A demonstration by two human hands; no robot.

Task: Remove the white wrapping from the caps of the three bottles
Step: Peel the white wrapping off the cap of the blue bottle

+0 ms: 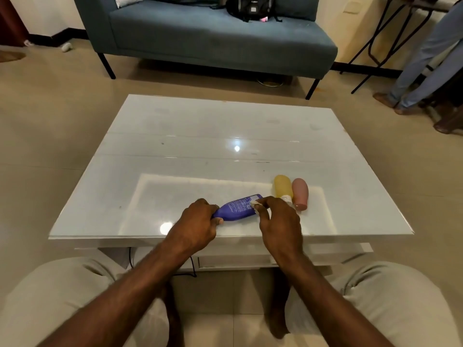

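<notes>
a: your left hand has its fingers curled round the left end of the purple bottle, at the near side of the table.

b: and your right hand pinches the white wrapping at its other end. the yellow bottle and pink bottle lie touching, just beyond.

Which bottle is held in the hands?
The purple bottle: the left hand grips its base, the right hand pinches its wrapping. The yellow bottle and pink bottle lie on the table.

A home living room: a blue sofa stands on the tiled floor behind the glossy white worktop, a black backpack on its seat.
</notes>
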